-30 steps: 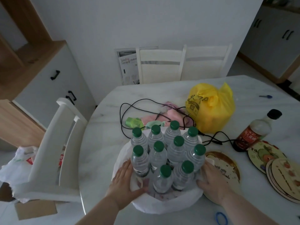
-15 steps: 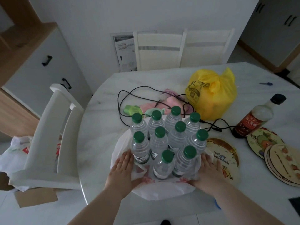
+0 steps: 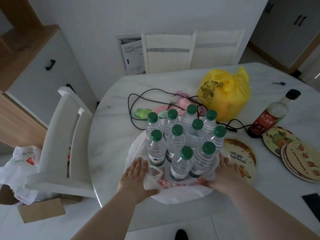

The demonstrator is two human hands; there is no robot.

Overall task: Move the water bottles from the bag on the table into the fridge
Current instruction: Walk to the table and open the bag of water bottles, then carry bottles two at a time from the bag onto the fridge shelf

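Observation:
Several clear water bottles (image 3: 183,141) with green caps stand upright in a tight cluster inside a white plastic bag (image 3: 180,193) pushed down around their bases, near the front edge of the round white table (image 3: 110,153). My left hand (image 3: 135,177) lies flat on the bag's left side with straight fingers. My right hand (image 3: 225,174) presses flat on the bag's right side. Neither hand holds a bottle. No fridge is in view.
A yellow bag (image 3: 225,94), a black cable (image 3: 138,108) and pink and green cloths lie behind the bottles. A dark sauce bottle (image 3: 270,115) and round picture mats (image 3: 294,156) sit at right. White chairs (image 3: 69,135) stand at left and behind; a cardboard box (image 3: 39,212) on the floor.
Both hands have slid down and towards me along the bag's sides, flattening it around the bottles. The view has tilted and pulled back a little.

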